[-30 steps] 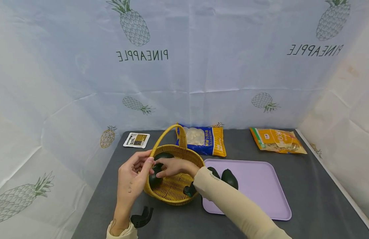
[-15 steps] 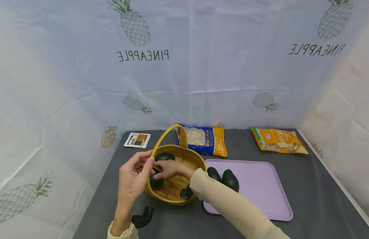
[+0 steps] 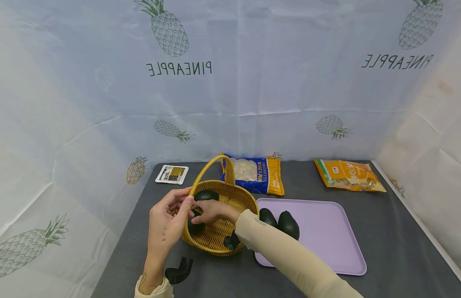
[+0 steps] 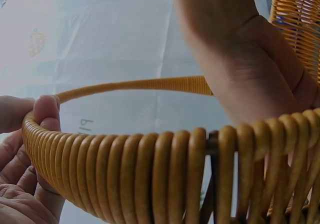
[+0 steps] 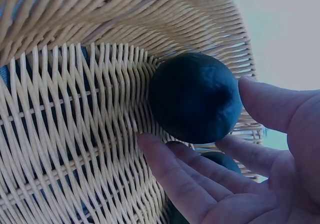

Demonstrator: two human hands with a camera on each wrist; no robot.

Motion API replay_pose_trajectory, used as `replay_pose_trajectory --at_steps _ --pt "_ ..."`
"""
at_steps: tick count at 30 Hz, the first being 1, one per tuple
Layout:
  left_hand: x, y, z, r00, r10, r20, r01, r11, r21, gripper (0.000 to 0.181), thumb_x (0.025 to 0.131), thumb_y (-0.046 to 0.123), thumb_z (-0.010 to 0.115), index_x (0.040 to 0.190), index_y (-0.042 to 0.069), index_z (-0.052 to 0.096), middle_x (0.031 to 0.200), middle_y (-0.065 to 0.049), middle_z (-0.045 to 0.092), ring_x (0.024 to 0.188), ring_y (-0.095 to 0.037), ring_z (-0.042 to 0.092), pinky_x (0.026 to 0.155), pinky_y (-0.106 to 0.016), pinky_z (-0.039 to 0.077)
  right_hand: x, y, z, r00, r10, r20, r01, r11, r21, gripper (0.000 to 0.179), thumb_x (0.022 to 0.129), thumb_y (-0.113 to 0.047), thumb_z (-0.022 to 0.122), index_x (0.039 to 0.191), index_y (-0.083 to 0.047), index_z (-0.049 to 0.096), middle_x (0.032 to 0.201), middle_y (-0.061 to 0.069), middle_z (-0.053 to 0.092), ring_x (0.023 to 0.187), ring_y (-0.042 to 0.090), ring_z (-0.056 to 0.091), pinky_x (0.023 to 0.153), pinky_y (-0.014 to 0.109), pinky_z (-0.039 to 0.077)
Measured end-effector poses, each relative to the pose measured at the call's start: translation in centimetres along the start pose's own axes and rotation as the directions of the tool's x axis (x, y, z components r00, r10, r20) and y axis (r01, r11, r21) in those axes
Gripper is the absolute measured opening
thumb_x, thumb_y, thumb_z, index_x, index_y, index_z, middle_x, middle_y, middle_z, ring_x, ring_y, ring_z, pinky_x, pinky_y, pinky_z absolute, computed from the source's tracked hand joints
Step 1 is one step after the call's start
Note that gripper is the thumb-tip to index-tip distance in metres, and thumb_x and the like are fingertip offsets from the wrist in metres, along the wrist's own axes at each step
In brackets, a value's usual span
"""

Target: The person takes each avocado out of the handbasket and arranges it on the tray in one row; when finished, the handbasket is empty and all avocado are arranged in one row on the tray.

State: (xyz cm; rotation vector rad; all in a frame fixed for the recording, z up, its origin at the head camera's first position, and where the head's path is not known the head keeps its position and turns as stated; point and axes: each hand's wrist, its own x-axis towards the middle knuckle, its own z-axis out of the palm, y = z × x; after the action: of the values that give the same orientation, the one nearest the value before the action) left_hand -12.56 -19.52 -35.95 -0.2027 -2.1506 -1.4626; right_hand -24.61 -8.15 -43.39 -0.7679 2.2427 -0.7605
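Note:
My left hand (image 3: 168,225) pinches the side of the tall handle (image 4: 115,149) of a yellow wicker basket (image 3: 224,247). Reaching inside, my right hand (image 3: 211,210) lies around a dark green avocado (image 3: 196,228) at the basket's left wall. In the right wrist view, the thumb touches this avocado (image 5: 192,96), and the other fingers extend nearly straight beneath it, spread along the wicker. A second avocado (image 3: 206,195) rests farther back in the basket. Two more avocados (image 3: 288,225) lie on a lilac tray (image 3: 327,238), partly behind the right sleeve.
Behind the basket is a blue and yellow food bag (image 3: 256,176). A small white packet (image 3: 172,174) lies at the back left of the dark table (image 3: 122,256), and an orange bag (image 3: 348,176) at the back right. A printed pineapple cloth surrounds the table.
My right forearm has shifted slightly left, showing more of the avocados on the tray. The right hand stays at the same avocado, and my left hand keeps its hold on the handle.

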Motion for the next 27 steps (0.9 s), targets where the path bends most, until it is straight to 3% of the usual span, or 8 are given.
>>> replay_pose_trajectory --at_steps 9,13,19,23,27 --pt "0.01 0.00 0.01 1.000 0.008 0.000 -0.008 1.000 -0.002 0.019 0.095 0.004 0.069 0.113 0.008 0.075 0.080 -0.003 0.069 0.058 -0.011 0.063 0.048 -0.023 0.049 0.42 -0.16 0.10 0.998 -0.059 0.004 0.059 0.998 0.024 0.068 0.098 -0.034 0.068 0.157 -0.018 0.038 0.150 0.009 0.053 0.130 0.022 0.055 0.111 0.037 0.045" --pt "-0.02 0.06 0.02 1.000 0.006 -0.003 -0.006 1.000 -0.004 0.019 0.095 0.004 0.070 0.113 0.009 0.075 0.079 -0.007 0.069 0.058 -0.012 0.063 0.047 -0.022 0.048 0.55 -0.35 0.30 0.998 -0.069 -0.014 0.068 0.997 -0.025 0.069 0.096 -0.038 0.069 0.155 -0.016 0.041 0.145 0.009 0.057 0.124 0.020 0.059 0.105 0.032 0.049" --pt "-0.05 0.04 0.01 1.000 -0.002 -0.005 0.002 1.000 0.005 0.019 0.095 0.005 0.070 0.113 0.009 0.075 0.079 -0.009 0.069 0.059 -0.011 0.063 0.048 -0.022 0.048 0.80 -0.53 0.49 0.999 -0.040 -0.023 0.037 0.993 -0.116 0.074 0.095 -0.042 0.071 0.157 -0.017 0.039 0.146 0.008 0.057 0.126 0.018 0.059 0.107 0.031 0.048" --pt "-0.04 0.03 -0.03 1.000 0.000 -0.004 0.000 1.000 -0.004 0.019 0.094 0.004 0.070 0.112 0.008 0.075 0.080 -0.008 0.070 0.059 -0.011 0.063 0.048 -0.022 0.048 0.88 -0.64 0.60 1.000 -0.025 -0.017 0.022 0.990 -0.143 0.077 0.094 -0.043 0.072 0.158 -0.017 0.038 0.146 0.009 0.057 0.127 0.019 0.059 0.107 0.030 0.048" --pt "-0.04 0.02 -0.04 1.000 0.004 -0.003 -0.004 1.000 -0.017 0.019 0.094 0.003 0.070 0.112 0.008 0.075 0.080 -0.014 0.069 0.058 -0.012 0.063 0.047 -0.022 0.048 0.98 -0.69 0.70 1.000 -0.019 -0.024 0.015 0.989 -0.150 0.076 0.092 -0.042 0.073 0.156 -0.018 0.040 0.143 0.008 0.060 0.123 0.017 0.060 0.106 0.029 0.049"
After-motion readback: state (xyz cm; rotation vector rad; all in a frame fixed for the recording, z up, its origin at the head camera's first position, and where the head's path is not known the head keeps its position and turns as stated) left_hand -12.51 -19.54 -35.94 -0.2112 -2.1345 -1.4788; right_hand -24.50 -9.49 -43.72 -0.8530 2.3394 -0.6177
